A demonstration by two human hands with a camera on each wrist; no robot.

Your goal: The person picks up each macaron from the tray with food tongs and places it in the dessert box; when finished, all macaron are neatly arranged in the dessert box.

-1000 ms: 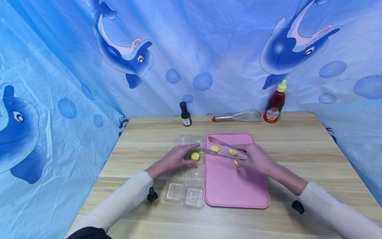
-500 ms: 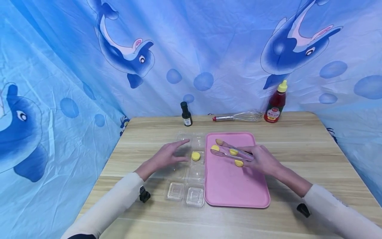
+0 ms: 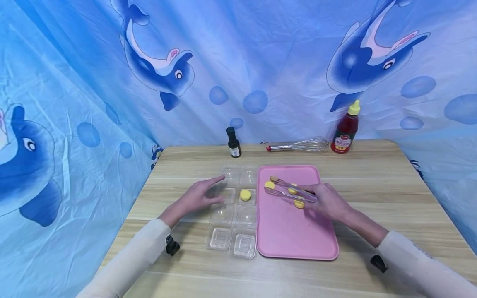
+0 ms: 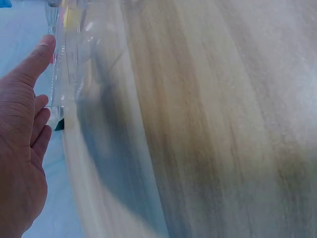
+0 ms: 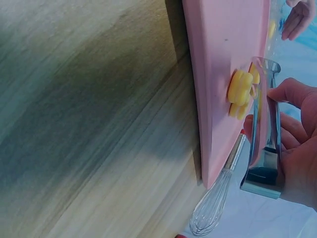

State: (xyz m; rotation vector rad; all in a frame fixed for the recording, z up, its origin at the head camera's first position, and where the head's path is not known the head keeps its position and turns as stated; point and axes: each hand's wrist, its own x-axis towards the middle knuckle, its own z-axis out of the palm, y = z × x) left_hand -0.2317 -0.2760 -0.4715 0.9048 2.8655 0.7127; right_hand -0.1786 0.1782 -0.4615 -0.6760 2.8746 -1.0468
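My right hand (image 3: 329, 203) grips metal food tongs (image 5: 264, 129) over the pink tray (image 3: 296, 238). The tongs' two arms stand apart, with nothing pinched between their tips. On the tray lie yellow macarons: one (image 3: 270, 185) by the tong tips, another (image 3: 292, 189) partly behind the arms, and a third (image 3: 299, 202) near my right fingers. Left of the tray, one macaron (image 3: 245, 195) sits in a compartment of the clear plastic boxes (image 3: 244, 245). My left hand (image 3: 195, 196) hovers at the left side of these boxes, thumb and fingers spread, holding nothing.
Along the table's back edge stand a small dark bottle (image 3: 234, 142) and a red sauce bottle (image 3: 344, 130) with a yellow cap. Between them lies a wire whisk (image 3: 298, 145). A blue dolphin-print curtain (image 3: 231, 54) hangs behind the wooden table (image 3: 384, 186).
My left hand has drawn back leftward from around the boxed macaron, which stays put. My right hand has shifted the tongs slightly right over the tray.
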